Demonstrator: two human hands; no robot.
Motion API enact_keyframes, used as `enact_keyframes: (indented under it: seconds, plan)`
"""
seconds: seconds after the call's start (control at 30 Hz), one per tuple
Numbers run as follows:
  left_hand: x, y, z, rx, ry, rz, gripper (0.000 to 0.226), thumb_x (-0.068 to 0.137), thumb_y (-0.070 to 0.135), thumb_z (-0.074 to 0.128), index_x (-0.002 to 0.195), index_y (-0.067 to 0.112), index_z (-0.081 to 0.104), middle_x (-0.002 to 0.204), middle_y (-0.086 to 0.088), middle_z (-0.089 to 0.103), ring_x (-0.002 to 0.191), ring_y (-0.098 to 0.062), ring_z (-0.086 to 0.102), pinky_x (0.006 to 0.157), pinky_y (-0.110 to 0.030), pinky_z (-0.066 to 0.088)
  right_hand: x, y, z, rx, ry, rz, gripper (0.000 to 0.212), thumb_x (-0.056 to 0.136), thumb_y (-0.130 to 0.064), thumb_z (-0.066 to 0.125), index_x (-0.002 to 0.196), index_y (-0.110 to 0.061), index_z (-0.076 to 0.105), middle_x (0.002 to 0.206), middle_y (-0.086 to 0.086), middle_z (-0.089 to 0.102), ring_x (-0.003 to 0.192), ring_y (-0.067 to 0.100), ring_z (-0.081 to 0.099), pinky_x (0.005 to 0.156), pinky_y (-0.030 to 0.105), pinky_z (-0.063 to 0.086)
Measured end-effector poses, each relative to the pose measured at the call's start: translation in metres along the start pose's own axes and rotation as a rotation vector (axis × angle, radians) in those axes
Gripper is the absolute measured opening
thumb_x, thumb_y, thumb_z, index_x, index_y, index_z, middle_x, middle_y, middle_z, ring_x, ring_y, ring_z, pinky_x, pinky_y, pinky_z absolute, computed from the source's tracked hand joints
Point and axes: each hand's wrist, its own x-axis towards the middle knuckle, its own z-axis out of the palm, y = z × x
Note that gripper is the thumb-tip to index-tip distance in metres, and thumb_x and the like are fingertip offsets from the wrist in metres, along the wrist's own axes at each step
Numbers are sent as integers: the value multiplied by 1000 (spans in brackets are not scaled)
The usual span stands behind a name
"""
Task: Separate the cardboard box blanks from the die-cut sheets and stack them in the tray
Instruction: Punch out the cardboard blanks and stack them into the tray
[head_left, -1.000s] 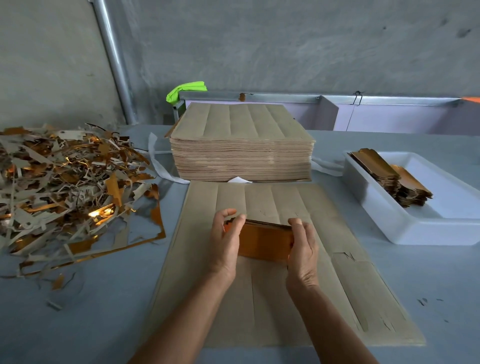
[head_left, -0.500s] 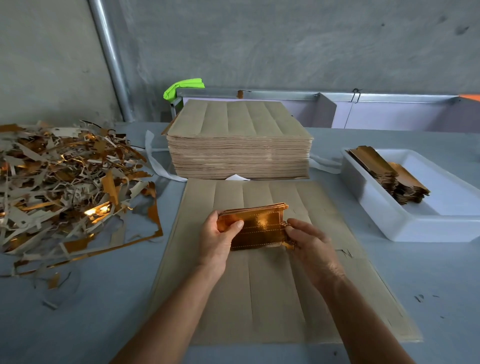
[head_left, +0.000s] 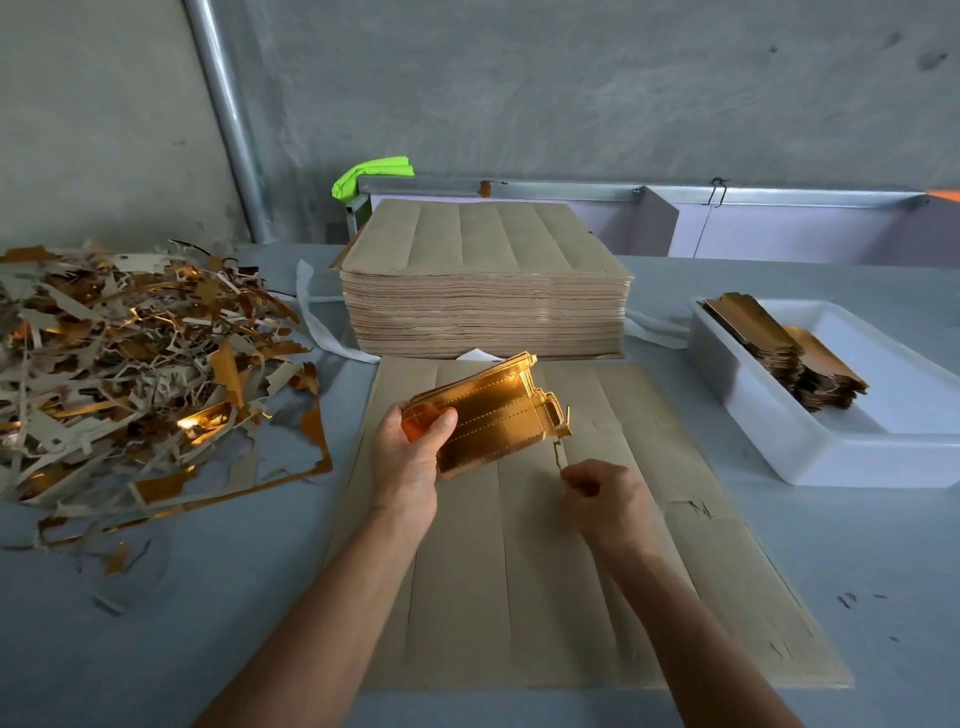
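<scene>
My left hand (head_left: 410, 457) grips a thin stack of gold foil box blanks (head_left: 493, 415) by its left end, holding it tilted above a brown die-cut sheet (head_left: 649, 519) lying flat on the table. My right hand (head_left: 602, 493) pinches a thin scrap strip (head_left: 561, 447) that hangs from the stack's right edge. Behind them stands a tall pile of die-cut sheets (head_left: 483, 291). A white tray (head_left: 810, 441) at the right holds two stacks of gold blanks (head_left: 779, 358).
A big heap of grey and gold offcuts (head_left: 130, 374) covers the table's left side. A white strap (head_left: 317, 322) lies beside the sheet pile. A green cloth (head_left: 374, 174) sits on a metal rail at the back wall.
My left hand has lifted and tilted the gold stack. My right hand has come off the stack's right end, moved down and right, and now pulls a scrap strip from it.
</scene>
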Motion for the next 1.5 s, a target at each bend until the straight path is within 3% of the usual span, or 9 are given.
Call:
enact_keyframes:
  seconds: [0.2,0.43,0.6,0.8,1.03,1.17,1.27,1.33,1.5]
  plan:
    - [4,10,0,-45,27,-5,24,79,10,73,95,21,60,100,-3,67,96,-19,64,67,-33,54,-19,-22,20,224,-229,-109,31,96,-8,47,120,-16,65,125,-5,61,105,3,53,82,10,45]
    - [0,11,5,-37,-25,-16,25,79,10,72,98,21,59,102,-3,67,97,-18,64,61,-28,55,4,-20,-2,425,113,51,43,88,-18,65,129,-15,54,115,-12,51,95,13,59,77,28,51]
    - [-2,11,9,-42,-79,-45,27,79,10,72,99,21,58,105,-5,65,100,-21,63,68,-34,55,7,-19,-3,538,48,68,15,86,-5,65,76,-16,67,72,1,67,67,14,61,56,18,48]
    - [8,21,-2,-42,40,-5,21,80,13,71,93,23,58,96,2,66,89,-15,64,56,-26,53,0,-5,-7,695,101,249,16,82,-2,70,69,-11,68,64,4,69,57,14,62,57,25,53]
    - [12,30,-3,-76,16,3,28,80,13,71,104,21,60,109,-3,66,101,-20,63,82,-41,54,-12,-22,-4,618,-76,131,7,85,0,66,85,-1,72,73,7,71,56,9,62,53,15,52]
    - [10,32,3,-97,-85,90,33,79,1,68,108,14,60,95,4,72,90,-11,69,66,-27,57,-22,-41,11,89,-588,-159,43,88,-8,64,130,-8,55,125,6,60,111,17,59,80,17,48]
    - [5,28,2,-54,-174,84,30,79,-3,66,102,15,60,102,-5,69,102,-25,65,87,-45,53,-8,-45,-3,14,-42,-96,29,97,-14,47,123,-11,59,116,6,64,105,20,61,84,25,51]
    - [3,19,-1,27,-231,89,28,78,-1,68,100,14,59,103,-9,66,104,-29,62,98,-49,46,2,-42,-11,340,198,35,35,98,-28,44,128,-11,52,114,6,62,98,19,59,92,38,49]
    - [-8,-10,0,195,-387,11,44,73,18,75,110,13,54,106,-13,64,104,-30,61,89,-36,51,11,-35,-5,774,58,102,37,96,-49,39,112,-20,58,107,-2,63,96,14,56,74,27,41]
